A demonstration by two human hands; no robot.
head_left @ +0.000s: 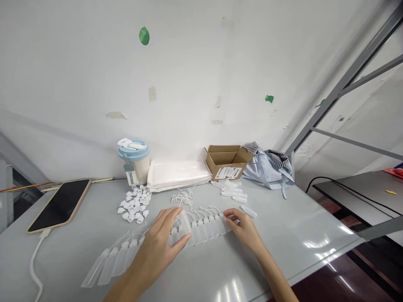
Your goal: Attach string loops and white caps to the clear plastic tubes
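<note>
My left hand [162, 241] is closed around a small translucent plastic bottle [185, 222], held tilted between thumb and fingers above a row of similar bottles. At the right end of that row, my right hand [241, 226] pinches the top of another small bottle [219, 225]. The bottles in the row lie side by side, with white caps and thin white cords trailing from their tops. More capped bottles [108, 264] lie to the left, partly hidden by my left forearm. Beyond my left hand is a tangle of white cords [183, 197].
White caps [134, 204] are heaped at left, near a lidded cup [134, 161] and a phone [59, 205] with a cable. Flat white packs [179, 174], an open cardboard box [228, 163], loose bottles [233, 191] and a blue cloth [266, 170] stand along the wall.
</note>
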